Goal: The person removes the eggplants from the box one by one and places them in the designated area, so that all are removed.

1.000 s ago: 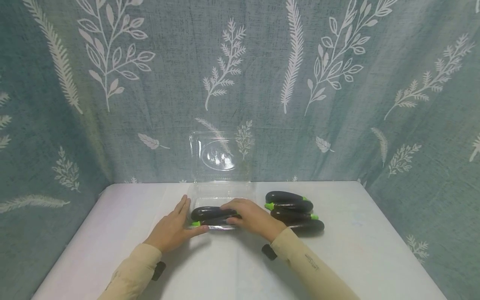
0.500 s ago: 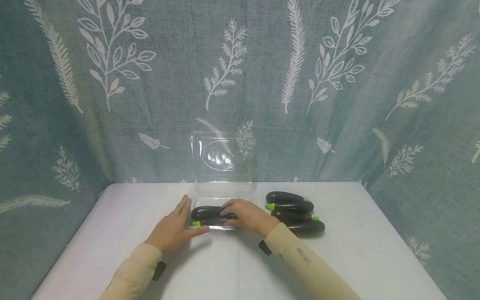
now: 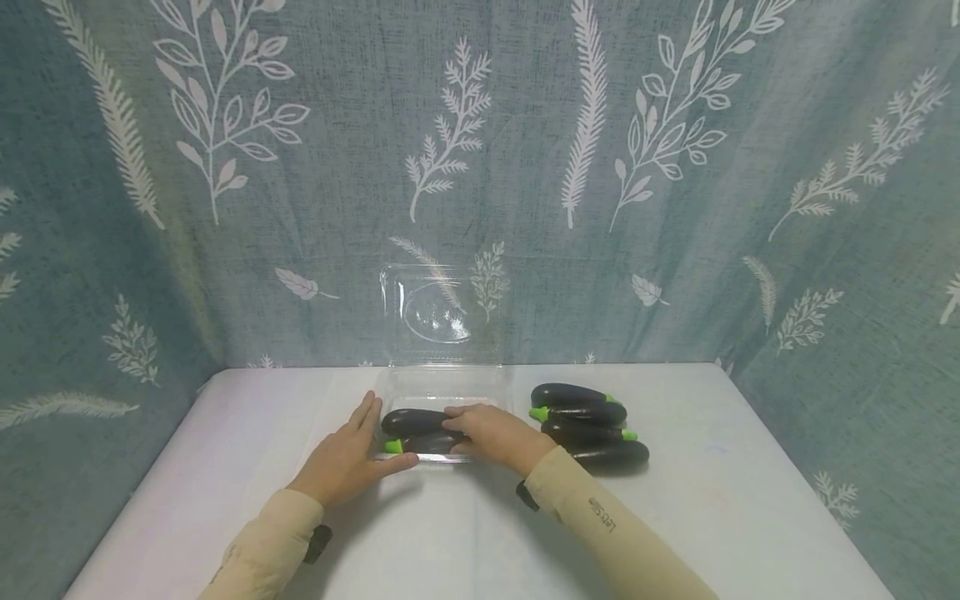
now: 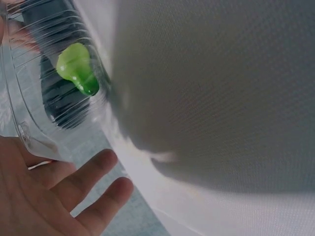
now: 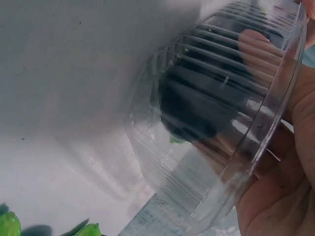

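Observation:
A clear plastic clamshell box [image 3: 442, 457] sits on the table with its lid [image 3: 435, 312] raised. Two dark eggplants lie crosswise at its front: a rear eggplant [image 3: 411, 422] and a front eggplant [image 3: 426, 443] whose green stem points left. My left hand [image 3: 341, 460] steadies the box's left corner, fingers straight along the side and thumb by the front rim. Inside, my right hand [image 3: 501, 433] grips the eggplants' right end, fingers over the top and thumb behind the front wall. Through the ribbed wall [image 5: 226, 93], the right wrist view shows that thumb against dark skin.
Several more eggplants [image 3: 581, 431] lie in a stacked row to the right of the box, close to my right forearm. The white table [image 3: 712, 500] ends at a leaf-patterned curtain [image 3: 337, 208], with the lid standing in front of it.
My right hand and wrist have shifted slightly left, and the fingers have spread less over the eggplants. The rear eggplant sits slightly farther back. My left hand has stayed in place.

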Demonstrator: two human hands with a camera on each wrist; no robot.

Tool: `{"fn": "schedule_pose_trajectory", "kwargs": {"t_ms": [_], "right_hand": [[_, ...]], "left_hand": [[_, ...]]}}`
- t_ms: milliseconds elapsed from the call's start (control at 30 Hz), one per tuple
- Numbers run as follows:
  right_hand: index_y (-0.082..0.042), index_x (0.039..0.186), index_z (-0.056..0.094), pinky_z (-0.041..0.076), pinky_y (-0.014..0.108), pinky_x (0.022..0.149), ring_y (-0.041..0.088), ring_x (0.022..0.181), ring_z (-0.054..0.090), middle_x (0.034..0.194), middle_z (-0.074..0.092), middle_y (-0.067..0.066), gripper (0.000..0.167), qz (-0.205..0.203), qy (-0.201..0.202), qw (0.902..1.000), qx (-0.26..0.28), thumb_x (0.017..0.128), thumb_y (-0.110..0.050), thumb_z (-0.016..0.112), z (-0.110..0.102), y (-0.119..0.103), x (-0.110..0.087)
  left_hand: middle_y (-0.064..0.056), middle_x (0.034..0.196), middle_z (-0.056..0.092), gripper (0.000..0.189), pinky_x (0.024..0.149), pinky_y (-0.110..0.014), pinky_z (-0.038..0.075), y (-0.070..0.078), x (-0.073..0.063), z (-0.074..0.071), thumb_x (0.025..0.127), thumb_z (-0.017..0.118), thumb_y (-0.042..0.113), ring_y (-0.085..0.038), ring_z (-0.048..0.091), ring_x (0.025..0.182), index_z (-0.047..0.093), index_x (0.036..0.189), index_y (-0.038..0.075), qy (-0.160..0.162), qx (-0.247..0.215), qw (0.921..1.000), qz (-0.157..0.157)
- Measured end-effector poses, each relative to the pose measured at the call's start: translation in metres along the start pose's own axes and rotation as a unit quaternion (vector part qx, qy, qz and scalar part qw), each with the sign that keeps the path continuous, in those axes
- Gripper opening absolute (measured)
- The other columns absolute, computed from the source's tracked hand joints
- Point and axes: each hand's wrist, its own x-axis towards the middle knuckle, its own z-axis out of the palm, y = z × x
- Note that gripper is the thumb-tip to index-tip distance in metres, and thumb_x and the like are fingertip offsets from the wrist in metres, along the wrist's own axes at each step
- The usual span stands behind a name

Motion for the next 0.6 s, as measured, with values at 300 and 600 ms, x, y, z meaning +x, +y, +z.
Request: {"fn": "schedule_pose_trajectory", "kwargs": {"t_ms": [300,600], "right_hand": [[-0.005,0.125,0.071,0.048,0.03,0.106,0.025,0.121,0.064,0.137,0.063,0.013,0.038,0.016,-0.008,0.9998,0.005,0.091,-0.021,0.077,-0.0005,-0.0022,0.0016],[-0.007,0.124,0.071,0.047,0.029,0.106,0.023,0.122,0.064,0.14,0.062,0.011,0.036,0.04,-0.013,0.9991,0.005,0.091,-0.021,0.077,0.0006,-0.003,0.0016]], "left_hand": [[-0.025,0.165,0.018,0.122,0.101,-0.064,0.045,-0.0007,-0.0003,0.0002,0.083,0.054,0.084,-0.055,0.049,0.128,0.018,0.159,-0.005,0.004,0.002,1.0,0.004],[-0.025,0.165,0.018,0.121,0.103,-0.064,0.044,-0.0005,-0.0005,0.0003,0.083,0.055,0.082,-0.055,0.047,0.13,0.019,0.159,-0.005,0.004,0.0,1.0,0.005]]}}
